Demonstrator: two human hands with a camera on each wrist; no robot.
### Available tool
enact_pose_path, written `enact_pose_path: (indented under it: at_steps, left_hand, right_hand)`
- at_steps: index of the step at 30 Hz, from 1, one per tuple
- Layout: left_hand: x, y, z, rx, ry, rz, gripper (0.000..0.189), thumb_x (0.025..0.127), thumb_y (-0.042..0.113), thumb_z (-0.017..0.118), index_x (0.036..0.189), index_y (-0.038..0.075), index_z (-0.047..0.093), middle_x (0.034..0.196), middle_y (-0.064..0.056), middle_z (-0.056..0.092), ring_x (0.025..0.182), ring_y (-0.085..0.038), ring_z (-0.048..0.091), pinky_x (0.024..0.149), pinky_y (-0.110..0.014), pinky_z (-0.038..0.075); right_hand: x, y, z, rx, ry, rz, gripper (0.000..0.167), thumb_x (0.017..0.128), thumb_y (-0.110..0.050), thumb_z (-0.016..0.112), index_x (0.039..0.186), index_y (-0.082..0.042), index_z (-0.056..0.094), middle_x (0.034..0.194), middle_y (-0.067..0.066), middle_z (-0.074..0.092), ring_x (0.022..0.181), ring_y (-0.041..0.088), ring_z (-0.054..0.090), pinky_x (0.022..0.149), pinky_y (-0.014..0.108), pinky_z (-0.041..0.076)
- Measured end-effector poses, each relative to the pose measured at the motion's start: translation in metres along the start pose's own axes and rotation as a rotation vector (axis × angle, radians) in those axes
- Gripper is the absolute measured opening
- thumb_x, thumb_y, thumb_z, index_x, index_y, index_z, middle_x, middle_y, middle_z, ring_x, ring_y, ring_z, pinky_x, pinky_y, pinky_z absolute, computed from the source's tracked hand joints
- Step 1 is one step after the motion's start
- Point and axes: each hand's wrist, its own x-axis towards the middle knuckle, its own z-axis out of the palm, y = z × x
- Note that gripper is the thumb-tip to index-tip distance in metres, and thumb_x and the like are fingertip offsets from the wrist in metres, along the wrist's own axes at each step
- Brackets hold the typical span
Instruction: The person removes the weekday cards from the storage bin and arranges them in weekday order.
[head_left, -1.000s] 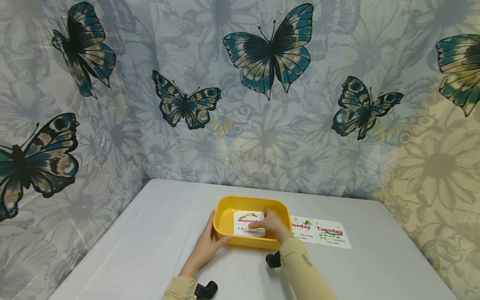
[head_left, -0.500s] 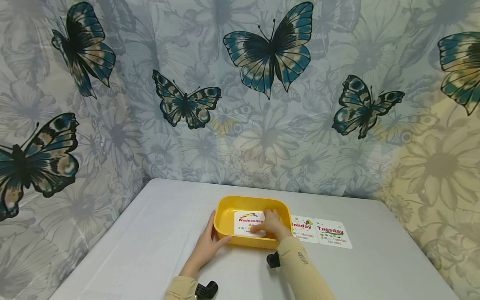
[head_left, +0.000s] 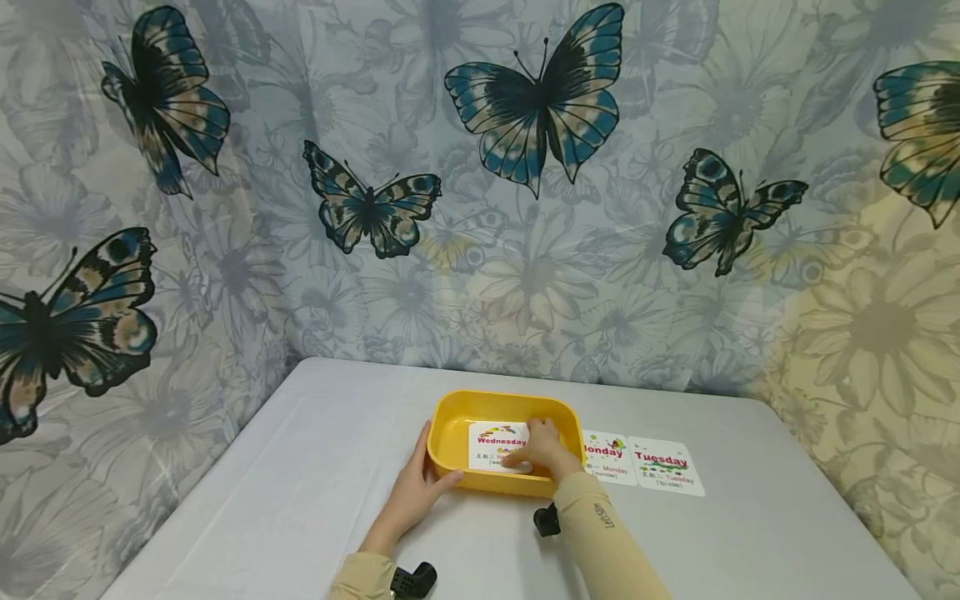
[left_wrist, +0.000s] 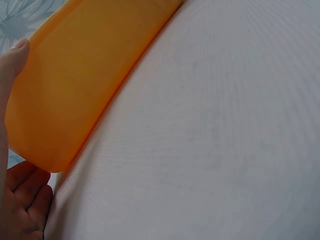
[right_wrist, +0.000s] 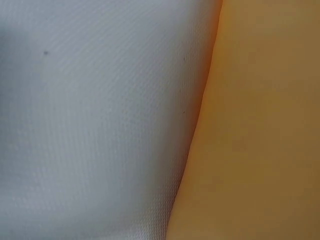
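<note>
A yellow plastic tray [head_left: 498, 482] sits on the white-covered table, with a white "Wednesday" card [head_left: 483, 446] inside it. My left hand [head_left: 411, 493] holds the tray's left near corner, thumb at the near rim and fingers along the left end. The left wrist view shows the thumb [left_wrist: 17, 55] against the tray wall. Reaching over the right near rim, my right hand [head_left: 543, 450] has its fingers bent at the card's right side and pinches there, thumb across the lower right part. Its fingertips are partly hidden. The right wrist view shows only the tray wall [right_wrist: 265, 125] and cloth.
Right of the tray, a "Monday" card [head_left: 609, 460] lies partly hidden behind the tray's edge, beside a "Tuesday" card [head_left: 666, 467]. Behind the white table [head_left: 300, 475] hangs a butterfly-patterned backdrop [head_left: 540, 308].
My right thumb has shifted slightly to the right over the Wednesday card. The left hand and the tray have stayed practically still.
</note>
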Motion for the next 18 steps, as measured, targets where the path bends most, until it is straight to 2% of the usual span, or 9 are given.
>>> enact_pose_path:
  at_steps: [9,18]
  left_hand:
    - [-0.0007,-0.0006,0.0001,0.004,0.005,0.015,0.101,0.076,0.049,0.071,0.15,0.016,0.011,0.151,-0.003,0.018,0.135,-0.019,0.021,0.109,-0.039,0.022]
    - [-0.0012,-0.0003,-0.0002,-0.004,0.004,0.018,0.101,0.076,0.048,0.072,0.15,0.016,0.011,0.151,-0.002,0.019,0.135,-0.018,0.022,0.109,-0.038,0.022]
  right_hand:
    - [-0.0004,0.0003,-0.0005,0.024,-0.02,0.003,0.096,0.06,-0.02,0.088,0.137,0.006,0.037,0.135,0.029,0.029,0.121,0.04,0.03,0.105,0.052,0.027]
    - [-0.001,0.0026,-0.0005,0.002,-0.049,-0.03,0.097,0.059,-0.022,0.088,0.137,0.006,0.037,0.134,0.028,0.029,0.121,0.041,0.029,0.102,0.054,0.031]
